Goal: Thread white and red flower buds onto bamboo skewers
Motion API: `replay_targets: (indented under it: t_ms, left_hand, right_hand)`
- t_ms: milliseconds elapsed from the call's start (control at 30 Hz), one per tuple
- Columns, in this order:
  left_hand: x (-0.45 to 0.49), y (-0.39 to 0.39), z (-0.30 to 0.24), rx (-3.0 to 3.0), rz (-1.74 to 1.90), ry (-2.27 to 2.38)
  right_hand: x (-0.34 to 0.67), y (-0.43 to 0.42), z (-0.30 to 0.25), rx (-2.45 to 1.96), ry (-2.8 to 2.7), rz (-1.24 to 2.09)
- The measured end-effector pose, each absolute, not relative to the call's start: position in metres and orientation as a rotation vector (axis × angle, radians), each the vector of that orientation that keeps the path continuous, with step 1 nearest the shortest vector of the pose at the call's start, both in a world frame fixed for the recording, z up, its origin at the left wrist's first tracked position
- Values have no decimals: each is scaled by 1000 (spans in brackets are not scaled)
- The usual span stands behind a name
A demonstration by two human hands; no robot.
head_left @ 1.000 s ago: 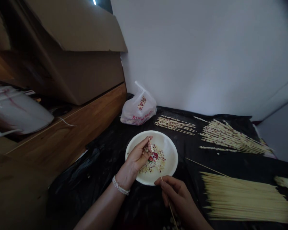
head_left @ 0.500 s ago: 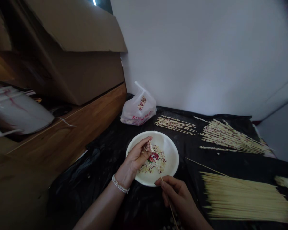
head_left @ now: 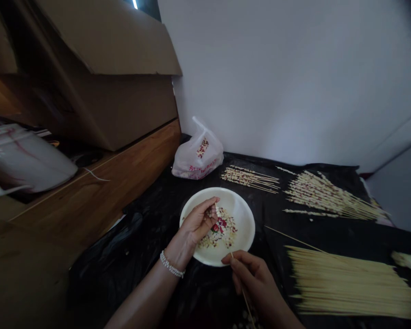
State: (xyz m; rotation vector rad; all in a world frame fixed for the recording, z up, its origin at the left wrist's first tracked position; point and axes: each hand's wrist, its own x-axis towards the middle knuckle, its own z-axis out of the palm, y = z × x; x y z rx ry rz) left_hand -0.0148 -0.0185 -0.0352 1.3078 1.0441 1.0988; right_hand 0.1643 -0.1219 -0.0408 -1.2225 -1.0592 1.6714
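My left hand (head_left: 199, 223) is over the white bowl (head_left: 245, 230), palm up and fingers curled round some small cream-coloured pieces (head_left: 218, 211) like corn kernels. Inside the bowl lie more kernel-like pieces (head_left: 229, 230), cream and dark red, on a printed red flower. At the bowl's near right edge, my right hand (head_left: 248, 274) pinches a thin wooden skewer (head_left: 245, 297) near its upper tip. The skewer slants down toward me, and no pieces show on its upper part. Part of the bowl is hidden behind my left hand.
Bare skewers (head_left: 349, 283) lie in a wide bundle at right. Behind them are a large pile of threaded skewers (head_left: 315, 194) and a smaller pile (head_left: 246, 177). A plastic bag (head_left: 198, 157) stands by the wall. At left are a cardboard box (head_left: 123, 105) and a white bucket (head_left: 30, 157).
The fingertips of my left hand have shifted slightly to the right over the bowl. My right hand and its skewer have barely moved.
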Motion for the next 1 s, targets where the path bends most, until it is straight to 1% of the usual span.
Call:
replay_targets:
  t_ms: [300, 533, 700, 867, 1000]
  left_hand:
    - [-10, -17, -40, 1100, 1151, 921]
    - [9, -9, -31, 591, 1076, 901]
    - [14, -1, -28, 162, 1140, 793]
    - [10, -3, -26, 27, 1156, 825]
    - [9, -7, -28, 38, 1201, 832]
  right_hand:
    - [164, -119, -40, -1217, -1072, 1632]
    - [167, -120, -41, -1179, -1028, 1634]
    - [169, -116, -40, -1166, -935, 1659]
    - [168, -116, -40, -1195, -934, 1671]
    - [169, -117, -42, -1195, -928, 1684]
